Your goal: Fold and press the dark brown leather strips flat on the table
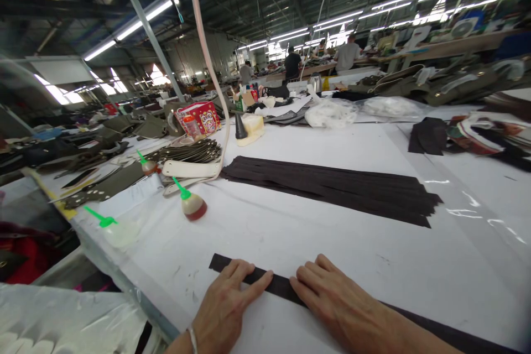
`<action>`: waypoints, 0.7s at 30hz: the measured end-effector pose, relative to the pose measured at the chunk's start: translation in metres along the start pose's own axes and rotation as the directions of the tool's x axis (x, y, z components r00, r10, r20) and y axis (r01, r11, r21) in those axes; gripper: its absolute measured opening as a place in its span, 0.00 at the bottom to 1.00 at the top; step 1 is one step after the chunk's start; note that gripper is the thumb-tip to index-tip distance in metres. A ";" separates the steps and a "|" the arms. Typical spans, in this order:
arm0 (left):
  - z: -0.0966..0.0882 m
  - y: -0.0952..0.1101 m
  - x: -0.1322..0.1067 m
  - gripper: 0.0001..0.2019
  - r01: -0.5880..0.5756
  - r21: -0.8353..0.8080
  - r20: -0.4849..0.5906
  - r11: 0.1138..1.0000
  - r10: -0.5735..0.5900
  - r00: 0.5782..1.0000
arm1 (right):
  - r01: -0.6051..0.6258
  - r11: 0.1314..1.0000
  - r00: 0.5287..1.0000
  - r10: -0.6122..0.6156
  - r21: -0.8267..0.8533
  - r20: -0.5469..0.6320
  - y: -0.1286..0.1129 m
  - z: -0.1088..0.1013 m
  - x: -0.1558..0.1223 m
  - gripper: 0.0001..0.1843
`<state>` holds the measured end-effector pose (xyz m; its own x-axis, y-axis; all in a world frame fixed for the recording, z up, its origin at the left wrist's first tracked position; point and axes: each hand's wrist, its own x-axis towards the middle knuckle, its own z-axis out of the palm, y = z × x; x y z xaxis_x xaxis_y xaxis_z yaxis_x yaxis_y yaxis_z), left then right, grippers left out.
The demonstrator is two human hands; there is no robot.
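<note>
A long black fabric strip lies flat on the white tabletop, running from near the front middle to the lower right. My left hand rests on it near its left end, open, fingers stretched out and thumb apart. Just to the right, my right hand is closed on the strip, its fingers bent and bunched together. A short length of strip shows between my hands, and the right forearm covers another part. Beyond them lies a stack of similar black strips.
Green-tipped squeeze bottles stand at left. Behind them are cream straps, a hanging hose, a red box and a black cone. Clear plastic and dark scraps lie farther back. Several people work in the distance.
</note>
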<state>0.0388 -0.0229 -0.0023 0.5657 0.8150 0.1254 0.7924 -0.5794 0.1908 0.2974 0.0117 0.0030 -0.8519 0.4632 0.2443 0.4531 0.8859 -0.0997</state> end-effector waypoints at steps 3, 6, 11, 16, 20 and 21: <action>-0.003 0.004 0.004 0.40 0.013 0.048 0.040 0.999 -0.015 0.999 | 0.003 1.000 1.000 -0.003 -0.009 0.003 0.002 0.000 -0.006 0.11; -0.008 0.010 0.008 0.43 0.013 0.087 0.090 0.996 -0.021 0.996 | 0.010 1.000 1.000 -0.009 -0.021 0.011 0.004 -0.004 -0.011 0.10; -0.011 0.015 0.011 0.44 -0.005 0.143 0.120 0.990 -0.013 0.993 | 0.009 1.000 1.000 -0.009 -0.023 0.023 0.005 -0.015 -0.020 0.11; -0.002 0.013 0.006 0.41 -0.029 0.181 0.026 0.983 0.024 0.999 | -0.007 1.000 1.000 0.007 -0.021 0.015 0.006 -0.017 -0.029 0.11; 0.001 0.007 -0.001 0.36 -0.031 0.204 -0.056 0.978 0.043 0.997 | -0.012 1.000 1.000 0.012 -0.006 0.006 0.005 -0.012 -0.031 0.12; 0.000 0.004 -0.004 0.35 -0.029 0.210 -0.069 0.977 0.044 0.997 | -0.009 1.000 1.000 0.009 -0.001 0.009 0.005 -0.011 -0.031 0.12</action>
<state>0.0397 -0.0284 -0.0025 0.5829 0.7874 0.2003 0.8062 -0.5912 -0.0218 0.3293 0.0015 0.0053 -0.8502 0.4713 0.2347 0.4609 0.8817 -0.1009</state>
